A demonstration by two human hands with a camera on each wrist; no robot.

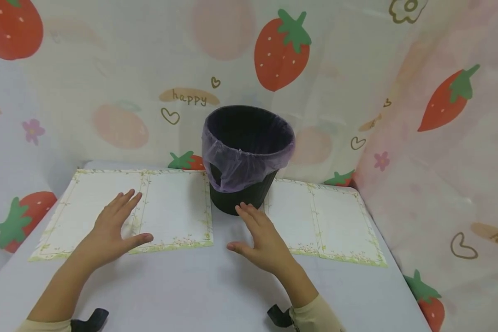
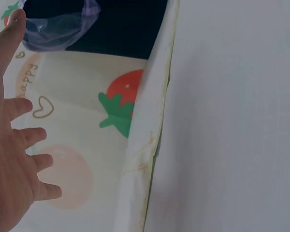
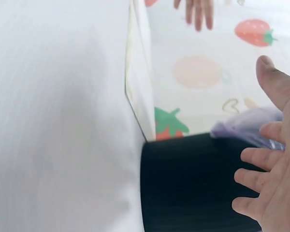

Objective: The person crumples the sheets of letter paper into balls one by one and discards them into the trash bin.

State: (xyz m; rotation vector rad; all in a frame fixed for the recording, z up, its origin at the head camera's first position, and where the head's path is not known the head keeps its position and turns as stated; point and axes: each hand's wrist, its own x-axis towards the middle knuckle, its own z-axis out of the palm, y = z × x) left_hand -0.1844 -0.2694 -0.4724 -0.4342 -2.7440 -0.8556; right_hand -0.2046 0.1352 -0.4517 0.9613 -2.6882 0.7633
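A black trash can (image 1: 240,200) stands upright at the back middle of the white table. A thin purple trash bag (image 1: 242,168) lines it, folded down over the rim. My left hand (image 1: 109,230) hovers above the left sheets, fingers straight and thumb spread, with nothing in it. Just in front of the can, my right hand (image 1: 263,240) is raised with its fingers extended, holding nothing. In the right wrist view the fingers (image 3: 253,179) overlap the can, and contact cannot be told.
White sheets with floral borders lie left (image 1: 174,207) and right (image 1: 340,221) of the can on the white table (image 1: 182,295). Behind and at the sides hangs a strawberry-patterned curtain (image 1: 149,55). Dark wrist mounts (image 1: 91,320) show at both cuffs.
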